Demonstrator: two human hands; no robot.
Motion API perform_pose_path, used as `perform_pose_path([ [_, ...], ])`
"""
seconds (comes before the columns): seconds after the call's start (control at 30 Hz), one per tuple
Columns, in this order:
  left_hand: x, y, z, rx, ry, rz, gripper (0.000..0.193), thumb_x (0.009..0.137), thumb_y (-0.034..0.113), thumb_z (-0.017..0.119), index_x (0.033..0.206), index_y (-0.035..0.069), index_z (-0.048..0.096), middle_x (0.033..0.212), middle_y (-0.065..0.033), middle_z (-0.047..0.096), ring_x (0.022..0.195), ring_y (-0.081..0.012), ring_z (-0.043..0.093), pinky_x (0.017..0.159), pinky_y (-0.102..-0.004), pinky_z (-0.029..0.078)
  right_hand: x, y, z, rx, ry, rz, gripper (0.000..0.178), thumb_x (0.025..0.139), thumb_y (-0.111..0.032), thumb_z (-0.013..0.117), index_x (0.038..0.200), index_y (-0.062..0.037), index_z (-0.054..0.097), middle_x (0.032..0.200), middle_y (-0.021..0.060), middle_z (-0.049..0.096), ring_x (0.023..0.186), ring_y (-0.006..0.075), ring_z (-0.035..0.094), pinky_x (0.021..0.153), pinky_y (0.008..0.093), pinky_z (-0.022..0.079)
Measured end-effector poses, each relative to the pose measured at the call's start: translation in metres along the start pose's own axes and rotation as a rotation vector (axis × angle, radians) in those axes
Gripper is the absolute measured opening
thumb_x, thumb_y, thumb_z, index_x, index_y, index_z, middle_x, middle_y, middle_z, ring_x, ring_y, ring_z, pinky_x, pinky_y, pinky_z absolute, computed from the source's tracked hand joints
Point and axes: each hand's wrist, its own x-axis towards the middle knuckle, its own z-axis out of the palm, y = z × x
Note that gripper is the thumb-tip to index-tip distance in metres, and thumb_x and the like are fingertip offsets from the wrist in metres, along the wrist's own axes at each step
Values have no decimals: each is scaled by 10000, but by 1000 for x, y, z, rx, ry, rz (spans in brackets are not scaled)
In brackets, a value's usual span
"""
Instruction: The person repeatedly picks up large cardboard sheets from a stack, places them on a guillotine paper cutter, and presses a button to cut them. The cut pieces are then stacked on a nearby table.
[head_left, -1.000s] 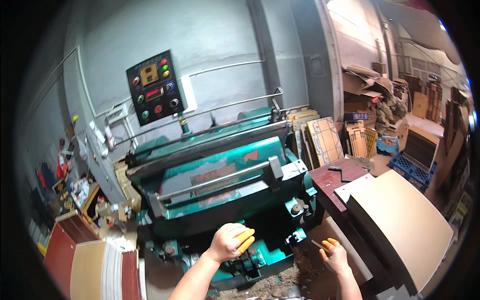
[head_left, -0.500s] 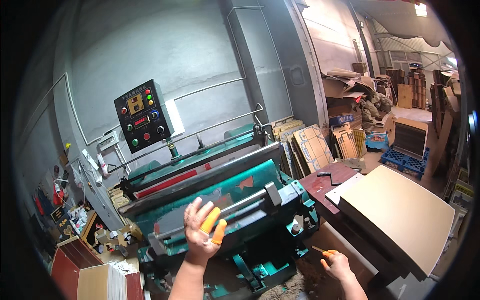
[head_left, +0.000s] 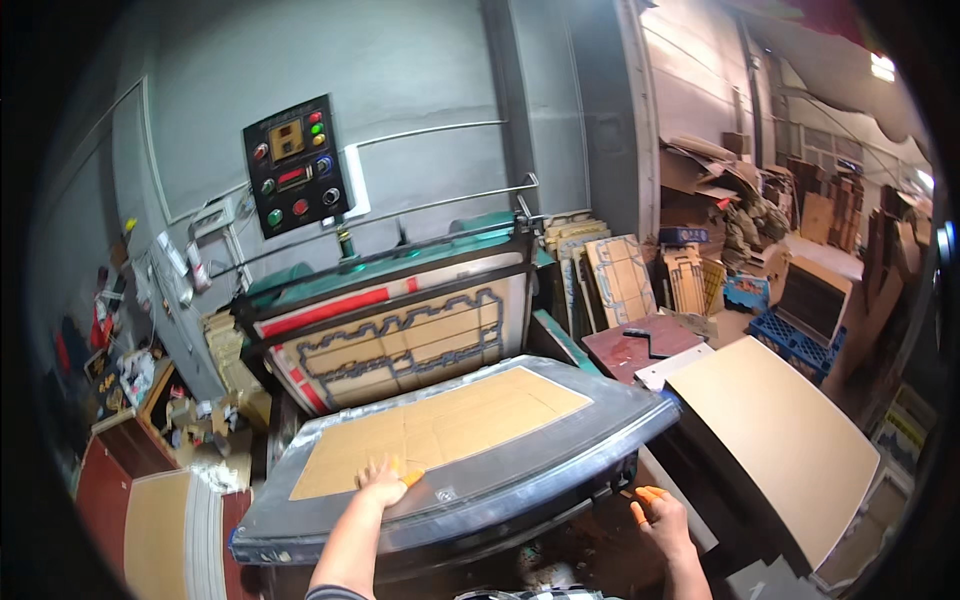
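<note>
A die-cutting press with a grey flat platen (head_left: 590, 440) stands before me, its jaw swung wide. On the platen lies a brown cardboard sheet (head_left: 480, 412). My left hand (head_left: 383, 484), orange covers on some fingers, rests with fingers stretched on the sheet's near edge. Behind it, the upright face of the press carries a wooden cutting die (head_left: 400, 345) with dark outlines. My right hand (head_left: 662, 522), also with orange finger covers, is curled beside the platen's right front corner. A thin tan strip, only its tip showing, pokes out from its fingers.
A black control panel (head_left: 294, 166) with coloured buttons rises at the back left. On the right, a stack of tan board (head_left: 770, 430) sits by a dark red table (head_left: 640, 345) with a black angled tool. More cutting dies (head_left: 618, 278) lean behind. Board stacks (head_left: 158, 525) stand at left.
The platen has swung down toward me, exposing the cardboard sheet and cutting die. My left hand has dropped from the air onto the sheet. My right hand stays at nearly the same spot.
</note>
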Motion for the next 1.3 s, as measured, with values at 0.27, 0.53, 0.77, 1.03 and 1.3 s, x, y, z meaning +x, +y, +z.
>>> perform_pose_path([
  [0.27,-190,-11,31,78,-157,227,1027,708,804,531,1425,77,419,1559,-124,226,1438,-383,150,1127,-580,108,36,-72,57,279,-304,-272,566,718,-229,828,1204,-37,614,1252,206,569,1136,356,561,935,397,471],
  [0.53,-245,-94,36,-11,590,142,613,719,80,645,1322,87,538,1297,-84,505,1239,-270,431,1031,-413,344,35,-144,44,-188,-796,-706,779,763,-496,705,1356,-43,481,1379,229,463,1291,375,423,1047,493,329],
  [0.77,-217,-160,5,-6,249,307,635,692,104,695,1311,110,549,1450,-65,435,1314,-298,402,1105,-434,322,12,-166,14,-300,-865,-788,655,838,-291,677,1400,-62,432,1369,280,438,1265,436,425,1023,497,392],
  [1.03,-208,-194,-105,-86,317,201,150,801,209,597,832,132,722,870,-144,693,886,-340,659,763,-439,507,15,-175,56,-275,-590,-708,509,866,-5,448,1355,-132,509,1212,203,588,1045,363,596,877,438,498],
  [1.3,-465,-277,-294,405,534,-228,363,797,42,580,1131,151,671,1117,-121,662,1056,-298,614,924,-400,487,14,-432,157,627,-638,-747,619,722,189,441,1277,-54,570,1254,197,595,1183,335,563,1018,355,429],
])
